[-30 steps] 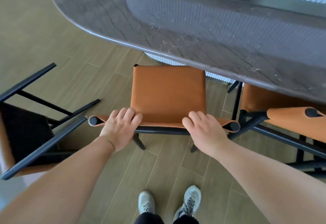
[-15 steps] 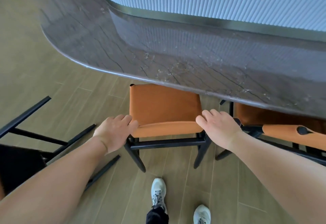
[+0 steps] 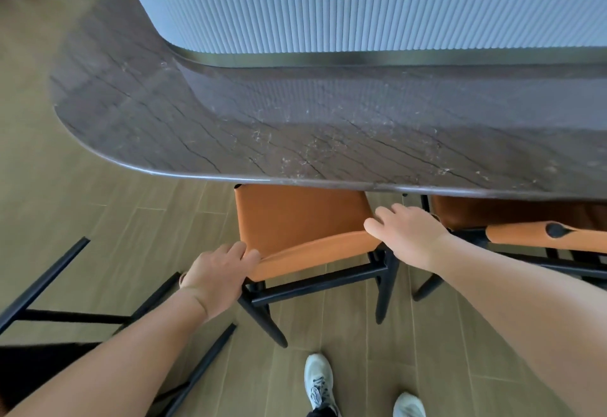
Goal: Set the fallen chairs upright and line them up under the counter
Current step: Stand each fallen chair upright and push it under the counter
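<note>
**Both hands on the chair at the counter edge**

Head view: the upright orange chair [image 3: 302,219] stands with the far part of its seat tucked beneath the dark stone counter [image 3: 295,127], whose rim hangs just beyond the fingertips. The left hand [image 3: 218,277] clasps the near left end of the backrest, fingers [image 3: 238,251] curled over the leather. The right hand [image 3: 405,232] lies over the right end, fingers draped on top; how firm that hold is, I cannot tell. Just right of the right hand, a second orange chair [image 3: 525,232] sits under the counter. Left of the left hand, a fallen chair [image 3: 46,315] sprawls on the wood floor [image 3: 108,206], black legs jutting close beside the wrist. White sneakers [image 3: 317,380] stand below the hands.
</note>
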`<state>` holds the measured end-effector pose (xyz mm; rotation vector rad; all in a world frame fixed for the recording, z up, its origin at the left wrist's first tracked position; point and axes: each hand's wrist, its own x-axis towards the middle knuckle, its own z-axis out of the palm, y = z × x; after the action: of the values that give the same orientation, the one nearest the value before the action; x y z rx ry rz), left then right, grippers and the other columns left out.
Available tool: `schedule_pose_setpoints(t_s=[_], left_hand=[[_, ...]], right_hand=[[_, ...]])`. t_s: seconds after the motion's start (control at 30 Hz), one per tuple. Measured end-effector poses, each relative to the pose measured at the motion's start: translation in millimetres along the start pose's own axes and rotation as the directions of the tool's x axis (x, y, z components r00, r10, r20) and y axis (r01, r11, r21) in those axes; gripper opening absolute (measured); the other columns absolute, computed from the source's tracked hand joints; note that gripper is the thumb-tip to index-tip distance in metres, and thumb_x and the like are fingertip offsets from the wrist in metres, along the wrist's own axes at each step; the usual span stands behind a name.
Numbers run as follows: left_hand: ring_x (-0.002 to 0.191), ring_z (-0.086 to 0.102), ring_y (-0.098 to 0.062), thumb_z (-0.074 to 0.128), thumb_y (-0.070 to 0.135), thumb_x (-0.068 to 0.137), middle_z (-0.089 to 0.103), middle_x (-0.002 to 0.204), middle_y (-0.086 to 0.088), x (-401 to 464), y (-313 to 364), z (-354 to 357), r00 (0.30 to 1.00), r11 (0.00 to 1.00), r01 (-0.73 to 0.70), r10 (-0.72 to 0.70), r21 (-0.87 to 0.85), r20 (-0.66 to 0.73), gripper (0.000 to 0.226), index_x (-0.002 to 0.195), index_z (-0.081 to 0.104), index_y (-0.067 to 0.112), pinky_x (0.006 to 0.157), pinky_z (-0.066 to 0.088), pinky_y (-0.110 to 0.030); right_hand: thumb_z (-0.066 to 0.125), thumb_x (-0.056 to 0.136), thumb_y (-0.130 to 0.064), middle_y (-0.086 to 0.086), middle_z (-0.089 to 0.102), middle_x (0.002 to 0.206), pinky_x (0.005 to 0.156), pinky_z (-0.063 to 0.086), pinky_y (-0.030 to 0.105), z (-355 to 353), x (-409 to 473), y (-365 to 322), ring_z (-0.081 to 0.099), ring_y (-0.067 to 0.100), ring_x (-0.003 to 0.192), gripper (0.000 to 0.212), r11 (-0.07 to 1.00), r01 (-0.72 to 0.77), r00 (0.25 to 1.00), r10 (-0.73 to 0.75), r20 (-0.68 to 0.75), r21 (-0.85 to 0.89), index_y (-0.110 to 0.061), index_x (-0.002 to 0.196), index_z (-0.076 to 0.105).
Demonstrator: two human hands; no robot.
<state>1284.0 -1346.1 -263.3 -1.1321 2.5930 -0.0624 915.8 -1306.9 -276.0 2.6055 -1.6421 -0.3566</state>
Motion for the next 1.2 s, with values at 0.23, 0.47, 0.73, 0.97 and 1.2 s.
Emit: schedule_pose_setpoints(t_s=[0.23, 0.47, 0.73, 0.97, 1.2], left_hand=[[0.070, 0.043, -0.018, 0.056, 0.013, 0.081, 0.037, 0.089, 0.005, 7.9, 52.2, 0.5, 0.998, 0.998, 0.047, -0.045, -0.046, 0.043, 0.038, 0.113, 0.041, 0.025, 0.052, 0.039, -0.032], [0.056, 0.043, -0.018, 0.069, 0.004, 0.063, 0.046, 0.075, 0.003, 9.8, 99.5, -18.1, 1.000, 0.998, 0.015, -0.016, -0.057, -0.022, 0.045, 0.104, 0.058, 0.019, 0.040, 0.036, -0.031], [0.058, 0.045, -0.020, 0.071, 0.002, 0.066, 0.054, 0.079, -0.001, 32.2, 139.9, -40.6, 0.999, 0.999, -0.022, 0.020, -0.038, -0.050, 0.043, 0.104, 0.061, 0.017, 0.042, 0.041, -0.033], [0.064, 0.040, -0.017, 0.069, 0.012, 0.076, 0.049, 0.083, 0.003, 70.1, 148.9, -40.8, 0.995, 0.998, -0.042, 0.037, -0.049, -0.095, 0.037, 0.110, 0.056, 0.022, 0.047, 0.040, -0.032], [0.048, 0.035, -0.017, 0.087, 0.003, 0.045, 0.048, 0.065, 0.000, 113.5, 142.5, -57.9, 0.972, 0.985, -0.164, 0.171, 0.054, -0.161, 0.051, 0.085, 0.059, 0.017, 0.042, 0.017, -0.021]], right_hand=[[0.064, 0.074, 0.002, 0.007, 0.050, 0.091, 0.051, 0.042, 0.031, 16.8, -27.4, 34.4, 0.049, 0.023, 0.074, 0.046, 0.999, -0.014, 1.000, 0.014, 0.006, -0.046, -0.016, 0.107, 0.039], [0.064, 0.071, 0.005, 0.006, 0.048, 0.086, 0.047, 0.040, 0.031, 30.2, -61.2, 58.7, 0.045, 0.022, 0.068, 0.043, 0.997, -0.012, 1.000, 0.014, 0.023, -0.070, -0.016, 0.101, 0.041], [0.059, 0.078, 0.002, 0.004, 0.042, 0.090, 0.049, 0.028, 0.029, 36.3, -103.6, 84.4, 0.040, 0.020, 0.072, 0.042, 0.994, -0.086, 0.995, 0.089, 0.041, -0.068, -0.018, 0.110, 0.041], [0.063, 0.078, 0.001, 0.004, 0.040, 0.089, 0.051, 0.033, 0.031, 39.1, -133.0, 101.5, 0.042, 0.020, 0.072, 0.045, 0.989, -0.149, 0.986, 0.150, 0.067, -0.021, -0.018, 0.112, 0.040], [0.065, 0.074, 0.001, 0.003, 0.035, 0.083, 0.048, 0.030, 0.031, 46.7, -147.6, 108.1, 0.039, 0.020, 0.066, 0.046, 0.964, -0.265, 0.962, 0.262, 0.081, 0.026, -0.018, 0.110, 0.044]])
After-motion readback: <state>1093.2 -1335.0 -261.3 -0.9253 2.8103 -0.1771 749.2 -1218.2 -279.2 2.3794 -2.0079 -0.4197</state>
